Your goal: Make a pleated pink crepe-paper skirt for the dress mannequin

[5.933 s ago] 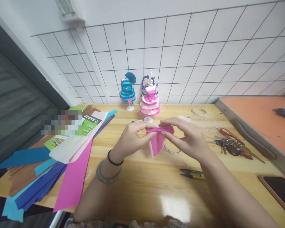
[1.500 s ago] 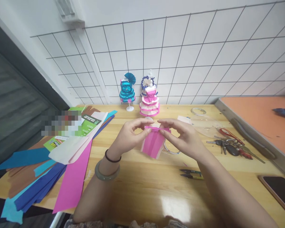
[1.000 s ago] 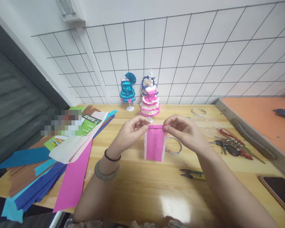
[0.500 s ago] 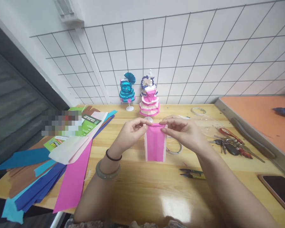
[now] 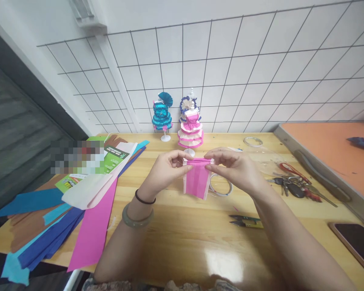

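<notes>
A pink strip of crepe paper with pale edges hangs between my hands above the wooden table. Its top edge is folded over in narrow pleats. My left hand pinches the upper left corner between thumb and fingers. At the upper right corner, my right hand grips the fold the same way. Just behind stands a small dress form in a pink and white paper dress, its foot partly hidden by my hands. Left of it is another form in a teal ruffled paper dress.
Coloured paper strips and a green packet lie at the left. Thread snips, a roll of tape, a clear ring, keys and a phone lie right. An orange-topped board borders the table.
The lower end of the pink strip has swung up and slightly right, so it looks shorter. Its top fold looks thicker, and both thumbs stay on it.
</notes>
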Tool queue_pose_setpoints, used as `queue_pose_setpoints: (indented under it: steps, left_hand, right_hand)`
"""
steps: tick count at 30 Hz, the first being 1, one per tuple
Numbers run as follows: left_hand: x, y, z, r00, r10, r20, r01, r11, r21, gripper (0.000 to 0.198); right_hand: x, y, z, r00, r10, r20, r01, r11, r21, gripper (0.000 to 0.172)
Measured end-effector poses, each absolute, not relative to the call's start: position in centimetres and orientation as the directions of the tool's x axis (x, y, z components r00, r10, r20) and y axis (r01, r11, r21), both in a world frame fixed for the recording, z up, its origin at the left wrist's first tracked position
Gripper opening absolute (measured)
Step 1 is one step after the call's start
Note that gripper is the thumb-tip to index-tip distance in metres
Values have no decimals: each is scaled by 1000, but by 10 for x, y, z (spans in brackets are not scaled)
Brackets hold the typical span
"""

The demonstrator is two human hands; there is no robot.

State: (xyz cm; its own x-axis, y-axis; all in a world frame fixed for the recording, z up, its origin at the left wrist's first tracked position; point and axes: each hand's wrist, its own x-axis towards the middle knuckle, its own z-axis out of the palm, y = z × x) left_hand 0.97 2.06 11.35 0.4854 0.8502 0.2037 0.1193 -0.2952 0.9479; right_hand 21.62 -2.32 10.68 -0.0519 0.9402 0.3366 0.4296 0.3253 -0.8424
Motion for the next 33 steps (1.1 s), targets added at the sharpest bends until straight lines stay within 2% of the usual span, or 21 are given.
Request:
queue_pose_setpoints:
  steps: [7,10,15,19,21,24,27,30,33]
  left_hand:
    - [9,21,114,481,854,199,113,-286,952,25]
    - [10,22,114,480,854,201,116,-289,950,26]
    - [10,21,116,475,857,202,107,-284,953,28]
    - [9,21,115,474,861,184,127,-274,953,29]
    - [8,21,115,474,863,176,137,-270,953,29]
    - [7,21,116,467,865,182,139,-275,951,30]
    - [7,21,117,458,868,193,129,-279,952,30]
    - [7,21,118,465,863,198,96,-272,958,29]
    - [6,21,118,469,861,197,92,-269,959,29]
  right_hand:
    - [217,-24,107,-38,960,278,428,267,-863,32]
    - [217,-23,105,-53,955,290,330,291,-898,39]
    - [217,-22,105,-72,932,355,188,362,-913,34]
    - [217,-23,107,-87,937,339,166,349,-922,56]
    - [217,-24,108,-93,941,325,147,336,-930,59]
    - [216,-26,111,-97,945,314,93,322,-942,55]
    - [215,-27,112,-118,941,317,77,327,-942,41]
    - [215,-27,112,-106,916,387,133,399,-907,29]
    - [215,-26,111,-75,898,434,177,440,-880,25]
